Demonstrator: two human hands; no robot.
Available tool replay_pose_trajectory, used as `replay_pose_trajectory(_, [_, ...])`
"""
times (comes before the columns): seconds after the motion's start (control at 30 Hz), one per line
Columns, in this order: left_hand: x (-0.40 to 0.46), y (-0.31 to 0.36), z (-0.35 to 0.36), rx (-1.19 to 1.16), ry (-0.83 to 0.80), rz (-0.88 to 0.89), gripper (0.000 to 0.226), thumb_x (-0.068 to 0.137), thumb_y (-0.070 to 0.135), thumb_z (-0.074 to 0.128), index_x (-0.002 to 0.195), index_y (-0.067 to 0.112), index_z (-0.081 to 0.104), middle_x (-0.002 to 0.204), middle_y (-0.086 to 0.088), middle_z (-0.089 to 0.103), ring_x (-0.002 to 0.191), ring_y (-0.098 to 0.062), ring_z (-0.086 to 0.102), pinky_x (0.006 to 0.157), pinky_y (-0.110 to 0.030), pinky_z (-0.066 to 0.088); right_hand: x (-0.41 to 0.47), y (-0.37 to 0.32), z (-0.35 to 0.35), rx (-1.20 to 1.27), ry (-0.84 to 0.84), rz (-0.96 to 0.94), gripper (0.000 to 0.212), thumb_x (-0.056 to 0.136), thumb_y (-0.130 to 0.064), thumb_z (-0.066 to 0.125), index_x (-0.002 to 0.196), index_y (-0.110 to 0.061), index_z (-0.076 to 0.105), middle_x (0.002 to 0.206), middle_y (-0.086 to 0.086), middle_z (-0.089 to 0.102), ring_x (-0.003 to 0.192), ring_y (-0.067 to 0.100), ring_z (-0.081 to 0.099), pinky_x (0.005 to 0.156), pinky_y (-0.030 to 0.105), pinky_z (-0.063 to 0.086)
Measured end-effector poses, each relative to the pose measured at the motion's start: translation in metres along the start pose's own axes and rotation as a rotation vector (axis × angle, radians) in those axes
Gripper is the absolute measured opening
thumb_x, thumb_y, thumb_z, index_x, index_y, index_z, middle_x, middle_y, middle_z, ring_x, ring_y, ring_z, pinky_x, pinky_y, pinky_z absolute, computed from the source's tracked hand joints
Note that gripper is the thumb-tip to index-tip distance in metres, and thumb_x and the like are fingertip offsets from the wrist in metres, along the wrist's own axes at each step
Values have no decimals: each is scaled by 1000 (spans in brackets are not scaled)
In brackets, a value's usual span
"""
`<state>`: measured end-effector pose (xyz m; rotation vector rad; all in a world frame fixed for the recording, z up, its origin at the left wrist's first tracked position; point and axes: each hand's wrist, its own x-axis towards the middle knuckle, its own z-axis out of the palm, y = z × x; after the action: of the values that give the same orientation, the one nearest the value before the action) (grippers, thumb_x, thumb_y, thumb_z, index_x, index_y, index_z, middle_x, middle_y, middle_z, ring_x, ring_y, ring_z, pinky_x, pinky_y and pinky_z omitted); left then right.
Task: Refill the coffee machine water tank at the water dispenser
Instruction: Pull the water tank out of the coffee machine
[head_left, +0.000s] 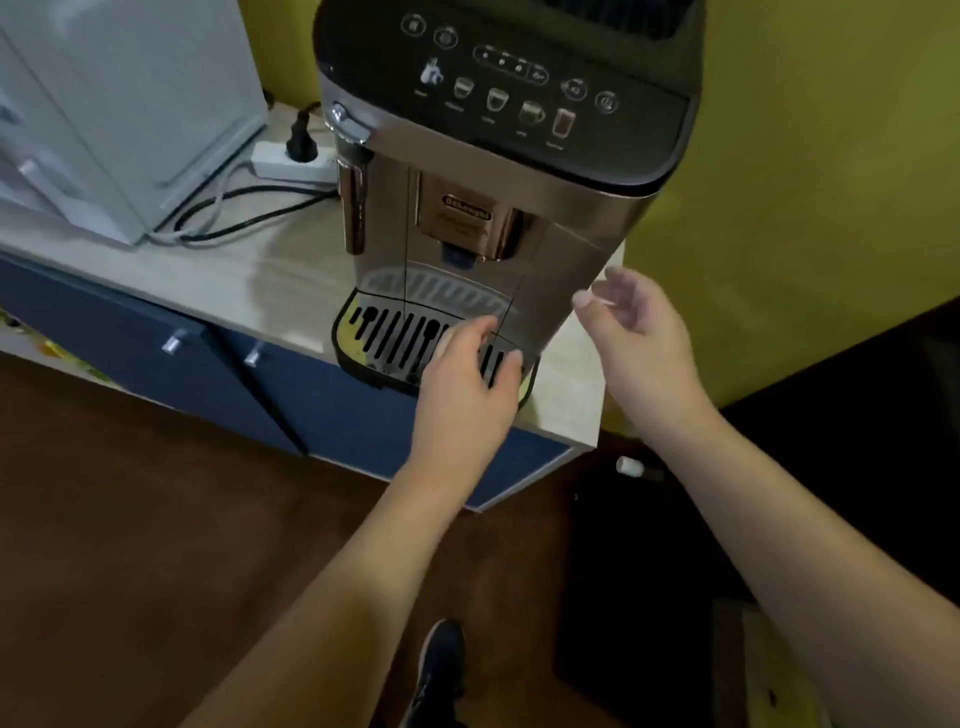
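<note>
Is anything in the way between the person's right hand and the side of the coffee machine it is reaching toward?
Nothing visible is. The right hand hangs open in the air beside the right side of the coffee machine, with only a bare gap between them. The left hand is over the drip tray in front, clear of that gap. The tank itself cannot be made out.

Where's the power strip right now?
The power strip lies on the wooden counter, upper left in the head view, between the white appliance and coffee machine.
</note>
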<state>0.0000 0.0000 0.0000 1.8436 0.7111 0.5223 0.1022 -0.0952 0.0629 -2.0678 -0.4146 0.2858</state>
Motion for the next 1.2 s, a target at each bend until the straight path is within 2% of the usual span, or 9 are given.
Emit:
replay_pose_trajectory(0.1, [24, -2, 21, 55, 51, 35, 50, 97, 28, 61, 142, 12, 47, 142, -3, 49, 130, -15, 48, 104, -24, 40, 24, -4, 5, -92, 29, -27, 31, 96, -41, 54, 121, -23, 57, 93, -19, 60, 84, -4, 56, 68, 14, 40])
replay_pose_trajectory(0.23, [38, -4, 46, 51, 65, 67, 61, 94, 31, 66, 148, 19, 39, 154, -4, 32, 136, -20, 44, 105, -26, 38, 40, -9, 4, -156, 77, -28, 34, 97, -47, 48, 114, -21, 61, 88, -16, 59, 77, -5, 53, 55, 9, 35])
replay_pose_trajectory(0.37, [39, -6, 57, 88, 137, 90, 69, 95, 28, 64, 153, 15, 28, 163, -7, 12, 142, -24, 38, 112, -28, 32, 44, -14, 4, -223, 76, -39, 25, 99, -47, 45, 101, -25, 57, 83, -17, 56, 72, -3, 51, 55, 12, 33])
replay_pose_trajectory(0.5, [36, -4, 62, 21, 79, 56, 72, 100, 32, 50, 158, 13, 12, 167, -7, -1, 148, -30, 27, 117, -40, 31, 42, -15, 8, -340, 75, -48, 36, 102, -45, 37, 110, -17, 59, 87, -6, 57, 68, 3, 50, 54, 20, 33])
replay_pose_trajectory(0.63, [40, -8, 66, 139, 76, 63, 87, 95, 27, 67, 159, 9, 10, 167, -14, -5, 134, -32, 51, 104, -36, 49, 39, -19, 15, -405, 113, -44, 44, 103, -44, 34, 116, -9, 57, 100, 6, 60, 86, 23, 52, 72, 31, 37])
replay_pose_trajectory(0.83, [40, -3, 67, 95, 82, 39, 92, 90, 33, 72, 158, 8, 14, 167, -11, -3, 134, -34, 51, 97, -42, 54, 38, -18, 17, -390, 171, -55, 39, 103, -38, 36, 109, -8, 60, 94, 6, 62, 82, 23, 54, 66, 31, 35])
replay_pose_trajectory(1.0, [37, 4, 61, 76, 80, 26, 86, 85, 43, 75, 150, 12, 29, 166, -9, 11, 138, -28, 44, 100, -38, 50, 25, -13, 9, -291, 197, -15, 38, 102, -38, 35, 76, -15, 50, 69, -5, 51, 60, 8, 44, 49, 28, 27])
replay_pose_trajectory(1.1, [34, 12, 58, 172, 167, 97, 75, 81, 43, 78, 137, 9, 42, 139, -12, 47, 121, -25, 53, 95, -35, 52, 25, -21, 1, -314, 107, -9, 38, 100, -39, 38, 66, -21, 42, 68, -3, 50, 59, 10, 44, 50, 30, 28])
replay_pose_trajectory(1.2, [33, 20, 53, 219, 184, 75, 63, 78, 41, 80, 123, 11, 47, 121, -7, 53, 111, -22, 54, 88, -32, 51, 27, -32, -11, -292, -15, 49, 33, 95, -39, 46, 72, -17, 54, 73, 1, 61, 67, 20, 57, 55, 34, 41])
